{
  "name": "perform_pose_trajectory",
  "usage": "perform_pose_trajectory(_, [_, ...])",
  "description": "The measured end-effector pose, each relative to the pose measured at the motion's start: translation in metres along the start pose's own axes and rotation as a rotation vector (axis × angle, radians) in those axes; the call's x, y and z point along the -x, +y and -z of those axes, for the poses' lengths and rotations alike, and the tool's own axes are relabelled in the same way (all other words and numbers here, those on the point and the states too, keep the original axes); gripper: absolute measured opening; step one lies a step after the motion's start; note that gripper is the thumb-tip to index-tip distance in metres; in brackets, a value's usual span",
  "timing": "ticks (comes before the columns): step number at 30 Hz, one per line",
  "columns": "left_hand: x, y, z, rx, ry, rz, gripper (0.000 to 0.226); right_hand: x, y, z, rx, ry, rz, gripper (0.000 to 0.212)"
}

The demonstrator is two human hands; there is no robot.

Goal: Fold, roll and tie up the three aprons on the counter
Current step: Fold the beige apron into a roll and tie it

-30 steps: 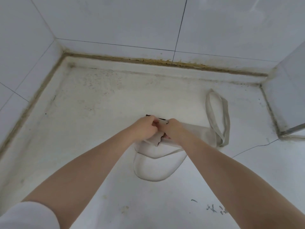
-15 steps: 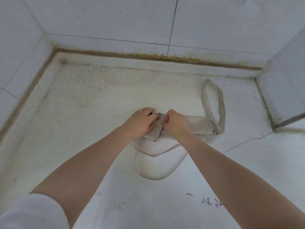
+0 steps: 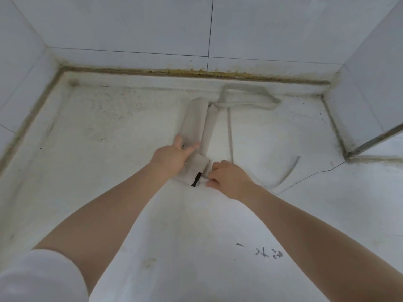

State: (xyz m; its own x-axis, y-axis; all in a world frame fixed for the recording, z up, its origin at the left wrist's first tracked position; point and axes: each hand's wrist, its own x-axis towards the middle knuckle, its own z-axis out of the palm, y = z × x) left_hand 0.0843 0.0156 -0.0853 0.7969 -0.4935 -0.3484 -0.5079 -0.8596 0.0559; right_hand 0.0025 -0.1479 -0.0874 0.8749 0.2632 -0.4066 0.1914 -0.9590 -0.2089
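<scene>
A pale, stained worktop (image 3: 109, 131) sits in a recess of white tiled walls (image 3: 130, 29). Yellowed grime (image 3: 196, 73) lines the 12 o'clock joint; black scribbles (image 3: 269, 252) lie at 5 o'clock.

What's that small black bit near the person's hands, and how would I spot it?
Start at the white counter set into the tiled corner and follow both forearms to the folded beige apron. At its near end, between the left hand and right hand, sits a short black tab. It is the only dark mark on the pale cloth.
</scene>
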Motion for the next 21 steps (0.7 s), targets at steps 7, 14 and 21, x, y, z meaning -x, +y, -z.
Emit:
perform_pose_trajectory(7, [0.000, 0.003, -0.031, 0.051, 0.079, -0.261, 0.062, 0.002, 0.027, 0.009, 0.046, 0.034, -0.054, 0.039])
perform_pose_trajectory(14, [0.005, 0.013, -0.035, 0.507, 0.207, -0.116, 0.036, -0.015, 0.015, -0.001, -0.057, 0.145, -0.302, 0.027])
perform_pose_trajectory(21, [0.003, 0.002, -0.032, 0.726, 0.208, 0.109, 0.042, -0.032, -0.002, 0.017, -0.935, 0.065, -0.459, 0.026])
